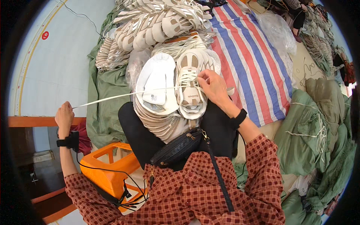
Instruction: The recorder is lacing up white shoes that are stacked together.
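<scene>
A beige and white sneaker upper (190, 98) lies on my lap with its lacing partly threaded across the front. A flat cream shoelace (112, 97) runs taut from it toward the far left. My left hand (64, 115) is closed round the lace's end, well out to the side. Beside the eyelets, my right hand (213, 87) pinches with thumb and forefinger at the lacing; the exact bit between the fingertips is partly hidden. Left of this upper, a second upper (140, 88) shows its white lining, on top of a nested stack (157, 125).
More stacked uppers (157, 32) are heaped ahead, with a bundle of loose laces (183, 47). A striped sheet (251, 60) lies to the right, near green sacks (303, 131). An orange plastic stool (108, 165) with black cables stands at my left. Another person (298, 17) sits far right.
</scene>
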The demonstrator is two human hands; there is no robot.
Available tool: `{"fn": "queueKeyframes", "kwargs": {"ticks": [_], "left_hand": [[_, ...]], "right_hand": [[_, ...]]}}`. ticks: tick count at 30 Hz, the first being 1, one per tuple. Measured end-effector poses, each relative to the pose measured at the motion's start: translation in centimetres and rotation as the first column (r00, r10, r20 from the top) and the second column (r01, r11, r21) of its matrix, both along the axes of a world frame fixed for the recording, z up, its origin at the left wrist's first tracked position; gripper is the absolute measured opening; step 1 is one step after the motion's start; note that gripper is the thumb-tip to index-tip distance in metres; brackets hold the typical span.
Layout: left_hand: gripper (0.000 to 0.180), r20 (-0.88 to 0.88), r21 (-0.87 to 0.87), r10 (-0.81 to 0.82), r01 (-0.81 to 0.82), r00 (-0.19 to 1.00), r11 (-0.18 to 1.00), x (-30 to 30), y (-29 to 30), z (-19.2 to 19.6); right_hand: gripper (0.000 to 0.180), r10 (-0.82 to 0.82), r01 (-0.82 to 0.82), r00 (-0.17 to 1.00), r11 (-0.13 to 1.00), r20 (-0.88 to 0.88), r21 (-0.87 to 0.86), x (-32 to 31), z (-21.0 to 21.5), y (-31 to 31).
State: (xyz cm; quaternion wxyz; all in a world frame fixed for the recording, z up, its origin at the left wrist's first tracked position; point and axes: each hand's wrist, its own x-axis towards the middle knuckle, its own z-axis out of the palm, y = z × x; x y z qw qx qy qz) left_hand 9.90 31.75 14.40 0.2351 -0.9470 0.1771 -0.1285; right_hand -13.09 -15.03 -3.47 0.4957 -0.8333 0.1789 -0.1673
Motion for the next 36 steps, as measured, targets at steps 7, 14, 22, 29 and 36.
{"fn": "queueKeyframes", "kwargs": {"ticks": [7,14,22,29,36], "left_hand": [[0.035,0.000,-0.615,-0.692,0.545,0.722,0.570,-10.6,-19.4,-7.1],[0.030,-0.164,-0.600,-0.816,0.601,0.554,0.528,-15.7,-31.0,-12.5],[0.022,-0.174,-0.661,-0.771,0.508,0.613,0.553,-15.4,-31.1,-13.3],[0.015,-0.281,-0.753,-0.735,0.333,0.617,0.567,-15.3,-31.5,-13.2],[0.006,-0.039,-0.588,-0.770,0.608,0.637,0.533,-13.5,-30.7,-11.3]], "right_hand": [[0.033,-0.069,0.088,0.995,0.943,0.071,-0.321,-3.3,0.6,2.7],[0.026,-0.075,0.089,0.996,0.899,0.050,-0.429,-4.7,-0.2,0.5],[0.012,0.097,-0.024,0.990,0.838,0.105,-0.545,-5.5,0.6,1.0],[0.009,-0.068,0.092,0.991,0.970,0.111,-0.224,-4.2,1.6,2.0],[0.017,0.000,0.018,0.999,0.897,0.039,-0.441,-3.4,0.8,1.9]]}}
